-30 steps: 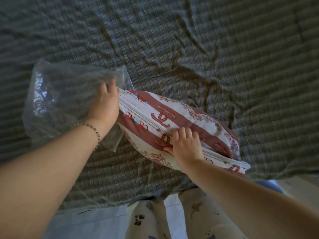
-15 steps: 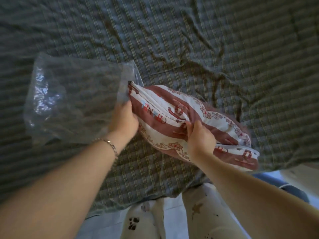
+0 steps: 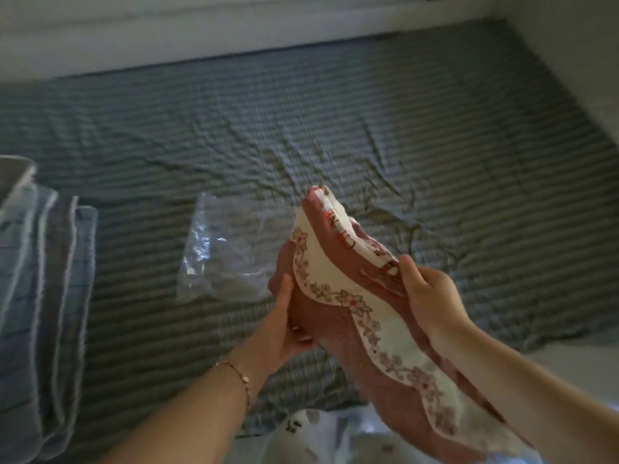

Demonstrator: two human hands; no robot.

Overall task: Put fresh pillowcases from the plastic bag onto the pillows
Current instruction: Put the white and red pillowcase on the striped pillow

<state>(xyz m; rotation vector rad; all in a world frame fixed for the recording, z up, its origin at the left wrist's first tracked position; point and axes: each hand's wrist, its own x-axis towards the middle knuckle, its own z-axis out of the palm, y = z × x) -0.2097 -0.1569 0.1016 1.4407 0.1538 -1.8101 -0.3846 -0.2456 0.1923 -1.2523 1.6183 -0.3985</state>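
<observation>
A folded red-and-white striped pillowcase with a floral border is lifted above the bed between both hands. My left hand grips its left underside, fingers curled round the fabric. My right hand pinches its upper right edge, thumb on top. The clear plastic bag lies flat on the bed, left of the pillowcase, and nothing can be seen inside it. No pillow is in view.
The bed is covered by a wrinkled grey-green checked sheet. A folded blue striped blanket lies at the left edge. A pale wall runs along the far side and the right side.
The pillowcase has come fully out of the plastic bag and been raised off the bed. My left hand left the bag and took hold of the pillowcase. The view tilted up.
</observation>
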